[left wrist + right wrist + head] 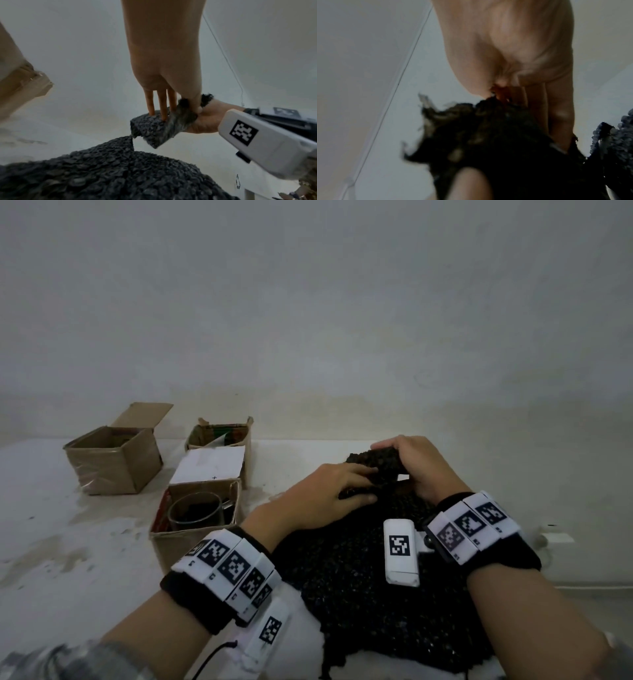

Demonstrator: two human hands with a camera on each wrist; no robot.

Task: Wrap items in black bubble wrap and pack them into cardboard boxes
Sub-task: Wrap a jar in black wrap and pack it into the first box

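A sheet of black bubble wrap [370,594] lies on the white table in front of me. Its far end is rolled into a small wrapped bundle [380,465], and the item inside is hidden. My right hand [404,460] grips the bundle from the right, with its fingers curled over the top. From the left, my left hand [356,484] pinches the bundle between stretched fingers and thumb. In the left wrist view the fingers [163,108] press on the bundle [154,128] while the thumb squeezes its side. The right wrist view is blurred, with the wrap [488,135] dark below the hand [522,54].
Three open cardboard boxes stand at the left. The near box [161,542] holds a glass mug [197,511]. Behind it is a box [219,436] with a white sheet [209,470] leaning out, and a brown box [113,460] stands further left. A wall rises behind the table.
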